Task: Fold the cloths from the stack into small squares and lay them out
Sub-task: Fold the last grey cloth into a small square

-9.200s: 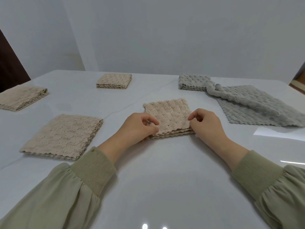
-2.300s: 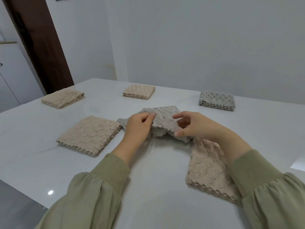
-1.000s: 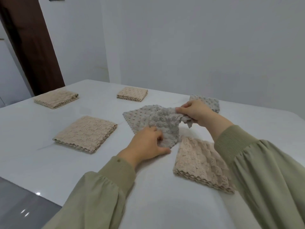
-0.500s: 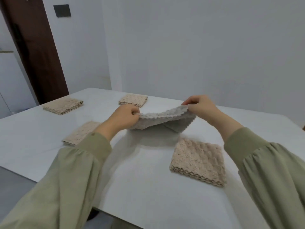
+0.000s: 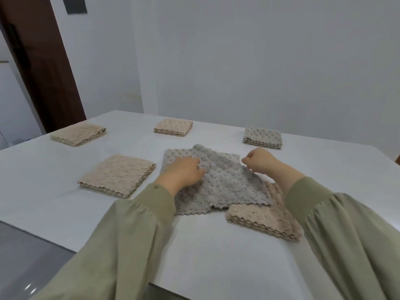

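Gray cloth (image 5: 218, 185) lies spread open on the middle of the white table (image 5: 216, 256) in the head view, its near right part draped over a folded beige square (image 5: 266, 221). The left hand (image 5: 184, 172) rests on the cloth's left half with fingers laid fairly flat. The right hand (image 5: 259, 162) is curled in a loose fist at the far right corner, where blur hides whether it pinches the edge. Three more beige squares (image 5: 118, 174) and a folded gray square (image 5: 263, 137) lie apart around it.
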A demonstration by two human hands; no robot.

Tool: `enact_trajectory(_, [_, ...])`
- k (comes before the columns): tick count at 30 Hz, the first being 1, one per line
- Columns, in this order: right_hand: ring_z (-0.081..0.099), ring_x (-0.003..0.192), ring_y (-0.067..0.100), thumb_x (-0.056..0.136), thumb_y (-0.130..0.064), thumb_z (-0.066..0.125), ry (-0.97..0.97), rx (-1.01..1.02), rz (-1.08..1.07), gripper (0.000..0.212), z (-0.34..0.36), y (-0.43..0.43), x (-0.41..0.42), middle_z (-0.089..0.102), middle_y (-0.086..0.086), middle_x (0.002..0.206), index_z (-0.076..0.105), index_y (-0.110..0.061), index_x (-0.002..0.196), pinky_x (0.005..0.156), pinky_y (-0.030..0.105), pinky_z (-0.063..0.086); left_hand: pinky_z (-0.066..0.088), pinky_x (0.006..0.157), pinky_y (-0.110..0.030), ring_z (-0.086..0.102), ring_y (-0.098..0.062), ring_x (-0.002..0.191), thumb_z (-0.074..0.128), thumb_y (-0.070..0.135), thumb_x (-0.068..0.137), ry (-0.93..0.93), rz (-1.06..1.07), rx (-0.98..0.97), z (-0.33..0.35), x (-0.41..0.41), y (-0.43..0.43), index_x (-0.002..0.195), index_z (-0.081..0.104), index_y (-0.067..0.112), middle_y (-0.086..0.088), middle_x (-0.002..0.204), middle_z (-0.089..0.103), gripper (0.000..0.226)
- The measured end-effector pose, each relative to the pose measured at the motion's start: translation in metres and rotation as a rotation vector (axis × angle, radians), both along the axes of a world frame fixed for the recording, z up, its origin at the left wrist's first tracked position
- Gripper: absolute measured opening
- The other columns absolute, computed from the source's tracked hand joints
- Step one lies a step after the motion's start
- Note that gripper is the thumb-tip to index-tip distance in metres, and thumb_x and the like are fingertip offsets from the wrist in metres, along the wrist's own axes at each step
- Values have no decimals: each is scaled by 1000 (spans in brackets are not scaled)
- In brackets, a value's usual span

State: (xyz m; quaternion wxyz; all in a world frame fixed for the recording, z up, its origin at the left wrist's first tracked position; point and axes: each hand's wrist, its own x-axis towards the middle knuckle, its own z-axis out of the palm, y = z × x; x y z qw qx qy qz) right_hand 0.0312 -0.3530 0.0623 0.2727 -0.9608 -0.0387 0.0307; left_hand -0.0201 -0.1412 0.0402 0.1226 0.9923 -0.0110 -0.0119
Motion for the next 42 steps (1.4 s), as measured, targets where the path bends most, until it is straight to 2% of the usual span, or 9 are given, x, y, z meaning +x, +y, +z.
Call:
enact_trajectory(8, [38, 53, 16, 95, -28, 49, -59, -243, -34, 40, -20, 19, 45, 41, 4, 60, 39, -12, 60, 47, 27, 28, 3, 115, -57, -3, -29, 145, 18, 62, 94, 23, 41, 46, -24, 33, 1, 150, 5, 31, -2, 159, 2, 65])
enact_trajectory(14, [57, 81, 27, 88, -10, 51, -170, -429, -77, 15, -22, 28, 70, 61, 9, 87, 61, -3, 98, 70, 32, 44, -2, 113, -56, -6, -27, 145, 15, 67, 91, 9, 36, 131, -41, 39, 4, 150, 5, 32, 0, 159, -3, 69])
enact_trajectory(19, [45, 116, 34, 87, -15, 49, -199, -541, -213, 36, -23, 15, 83, 50, 16, 123, 46, -6, 123, 92, 44, 42, 2, 114, -58, -5, -27, 145, 23, 64, 92, 26, 53, 72, -34, 39, 4, 150, 7, 29, -1, 159, -1, 70])
enact_trajectory(25, [50, 114, 32, 94, -15, 46, -109, -310, -88, 39, -30, 11, 103, 50, 15, 130, 44, -6, 132, 87, 37, 44, 23, 109, -49, 21, -28, 139, 32, 27, 98, -41, 181, 43, -1, 66, 34, 144, 28, 18, -4, 152, 26, 48])
enact_trajectory(29, [41, 128, 32, 97, -19, 43, -60, -256, 39, 49, -40, 10, 110, 43, 14, 142, 31, -13, 144, 103, 39, 38, 38, 98, -40, 38, -28, 125, 34, 10, 93, 42, 254, 51, -3, 87, 51, 140, 34, 14, -7, 136, 45, 47])
enact_trajectory(33, [47, 121, 30, 92, -14, 50, -114, -282, 5, 46, -43, 11, 112, 54, 12, 130, 41, -14, 138, 98, 41, 43, 42, 89, -37, 41, -29, 115, 39, 4, 87, -36, 262, 169, -11, 100, 57, 122, 46, 9, -11, 121, 47, 36])
enact_trajectory(36, [56, 89, 28, 85, -4, 49, -122, -318, -30, 21, -35, 21, 108, 62, 12, 97, 59, -7, 102, 73, 35, 48, 44, 80, -33, 49, -28, 105, 42, -1, 84, -68, 300, 146, -10, 105, 58, 102, 55, 8, -10, 111, 56, 24])
enact_trajectory(39, [42, 58, 22, 76, 6, 48, -161, -301, -83, 15, -26, 23, 100, 45, 7, 63, 52, -6, 68, 50, 27, 33, 44, 69, -32, 54, -26, 94, 45, -2, 82, -181, 333, -6, -7, 104, 57, 96, 58, 8, -8, 101, 60, 22])
enact_trajectory(42, [26, 50, 18, 71, 11, 46, -245, -94, -123, 33, -13, 19, 88, 28, 4, 55, 31, -13, 54, 47, 23, 18, 36, 58, -30, 50, -24, 79, 43, -5, 80, -364, 341, -239, -2, 89, 58, 85, 52, 9, -4, 84, 55, 17])
